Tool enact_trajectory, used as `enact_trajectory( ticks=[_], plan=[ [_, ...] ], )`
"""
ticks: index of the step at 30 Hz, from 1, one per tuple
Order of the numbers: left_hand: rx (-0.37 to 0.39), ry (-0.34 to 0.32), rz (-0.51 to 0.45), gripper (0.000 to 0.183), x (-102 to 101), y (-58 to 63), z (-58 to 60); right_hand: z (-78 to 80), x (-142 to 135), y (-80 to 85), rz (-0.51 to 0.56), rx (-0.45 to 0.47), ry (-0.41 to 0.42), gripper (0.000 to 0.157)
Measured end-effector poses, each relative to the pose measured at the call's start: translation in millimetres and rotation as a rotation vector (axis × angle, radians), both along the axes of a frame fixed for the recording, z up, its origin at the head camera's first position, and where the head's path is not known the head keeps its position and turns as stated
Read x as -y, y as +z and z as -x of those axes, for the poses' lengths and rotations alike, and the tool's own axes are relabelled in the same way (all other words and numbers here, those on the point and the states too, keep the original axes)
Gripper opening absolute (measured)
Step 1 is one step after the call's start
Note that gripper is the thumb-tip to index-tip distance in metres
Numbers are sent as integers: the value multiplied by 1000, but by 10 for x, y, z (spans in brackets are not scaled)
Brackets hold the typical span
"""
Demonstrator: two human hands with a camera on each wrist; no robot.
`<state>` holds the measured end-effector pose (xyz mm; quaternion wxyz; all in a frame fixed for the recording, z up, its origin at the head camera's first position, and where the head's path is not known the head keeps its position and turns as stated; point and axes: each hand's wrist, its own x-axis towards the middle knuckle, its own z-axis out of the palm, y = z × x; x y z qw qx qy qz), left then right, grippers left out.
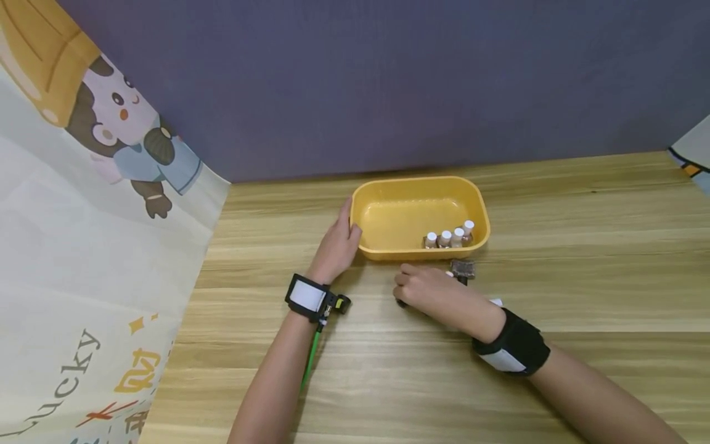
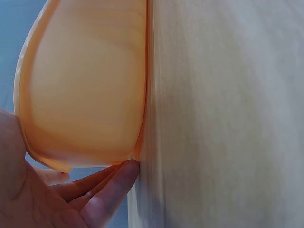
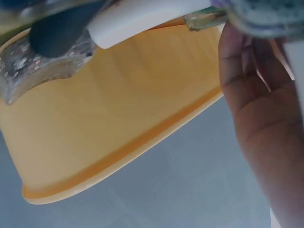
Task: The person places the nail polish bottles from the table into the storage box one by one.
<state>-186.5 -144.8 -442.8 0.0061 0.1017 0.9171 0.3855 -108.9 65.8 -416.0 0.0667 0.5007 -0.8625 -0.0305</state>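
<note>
A yellow plastic bin (image 1: 410,254) stands on the table. My left hand (image 1: 335,250) rests at its left end, fingers nearly straight against the outer wall and thumb at the near corner. Just in front of the bin, my right hand (image 1: 438,296) bends its fingers down among several nail polish bottles. One, a glittery bottle (image 1: 463,269) with a dark cap, lies beyond the knuckles. In the right wrist view, a speckled greenish bottle (image 3: 266,19) hides the right fingertips (image 3: 232,47); I cannot tell whether they grip it. A white cap (image 3: 142,19) shows beside the glittery bottle.
Several white-capped nail polish bottles (image 1: 446,239) stand inside the bin's near right corner. A dark blue-grey wall (image 1: 399,86) rises behind the wooden table (image 1: 582,259). A printed cloth (image 1: 83,246) hangs at the left.
</note>
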Motion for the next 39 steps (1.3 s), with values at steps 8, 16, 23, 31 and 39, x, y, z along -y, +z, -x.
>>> enact_trajectory(
  ticks=[8,16,23,31,39],
  plan=[
    [9,18,1,60,-3,2,-24,1,-14,-34,-1,-50,11,12],
    [16,24,21,60,-5,-13,-14,-14,-43,42,33,-63,39,10],
    [9,18,33,61,-6,-8,-1,-14,-84,152,71,-68,16,11],
    [-5,11,27,61,-2,-9,0,31,-136,215,96,-44,1,12],
    [3,23,28,61,-12,-17,8,35,-152,264,95,-41,21,15]
  ],
)
